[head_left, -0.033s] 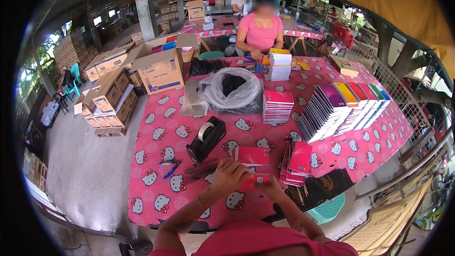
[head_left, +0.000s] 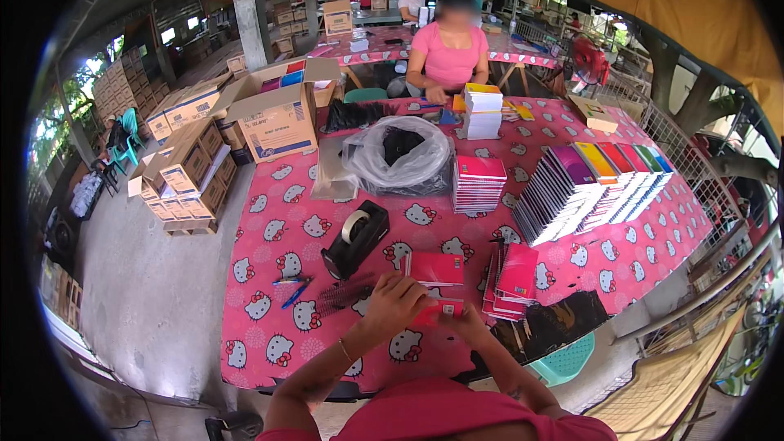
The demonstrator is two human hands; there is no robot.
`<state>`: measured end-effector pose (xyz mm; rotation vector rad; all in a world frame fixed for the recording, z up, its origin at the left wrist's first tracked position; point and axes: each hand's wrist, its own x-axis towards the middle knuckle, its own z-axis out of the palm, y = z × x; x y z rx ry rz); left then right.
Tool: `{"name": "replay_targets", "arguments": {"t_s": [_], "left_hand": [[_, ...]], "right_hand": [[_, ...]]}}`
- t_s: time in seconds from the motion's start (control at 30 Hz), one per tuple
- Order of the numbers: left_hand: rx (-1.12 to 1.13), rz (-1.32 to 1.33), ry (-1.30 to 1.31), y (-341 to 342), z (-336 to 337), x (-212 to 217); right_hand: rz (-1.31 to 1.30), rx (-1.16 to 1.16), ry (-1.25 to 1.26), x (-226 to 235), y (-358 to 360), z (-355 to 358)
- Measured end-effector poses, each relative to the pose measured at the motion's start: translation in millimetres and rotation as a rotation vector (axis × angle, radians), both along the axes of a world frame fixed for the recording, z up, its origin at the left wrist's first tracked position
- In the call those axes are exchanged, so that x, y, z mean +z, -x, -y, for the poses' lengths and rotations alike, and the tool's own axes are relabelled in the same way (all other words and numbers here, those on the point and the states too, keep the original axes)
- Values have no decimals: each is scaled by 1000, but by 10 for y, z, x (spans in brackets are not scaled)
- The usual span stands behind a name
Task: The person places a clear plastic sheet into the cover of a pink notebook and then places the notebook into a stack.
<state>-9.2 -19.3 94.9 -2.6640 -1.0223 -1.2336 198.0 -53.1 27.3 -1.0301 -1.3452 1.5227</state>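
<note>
Near the front of the table, both of my hands are closed on a red notebook (head_left: 430,315). My left hand (head_left: 395,304) grips its left side, with fingers bent over the top. At the right end, my right hand (head_left: 465,325) pinches it. Part of the notebook is hidden by my fingers. Just beyond lies a small stack of red notebooks (head_left: 437,268). To the right, more red spiral notebooks (head_left: 516,271) are piled unevenly. Black plastic spiral coils (head_left: 345,294) lie left of my left hand, close to blue pens (head_left: 296,292).
A black tape dispenser (head_left: 356,238) stands left of centre. Behind it sits a clear plastic bag (head_left: 398,151) of black coils. Tall notebook stacks (head_left: 563,188) fill the right side. Across the table a person (head_left: 449,57) works. Cardboard boxes (head_left: 273,122) stand at the left edge.
</note>
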Motion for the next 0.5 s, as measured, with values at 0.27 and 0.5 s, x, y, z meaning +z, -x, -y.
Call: {"name": "replay_targets", "arguments": {"t_s": [0.27, 0.5], "left_hand": [[-16, 33, 34, 22, -17, 50], [267, -240, 75, -238, 360, -211]], "right_hand": [[-229, 50, 37, 125, 63, 39], [13, -117, 8, 96, 29, -3]]}}
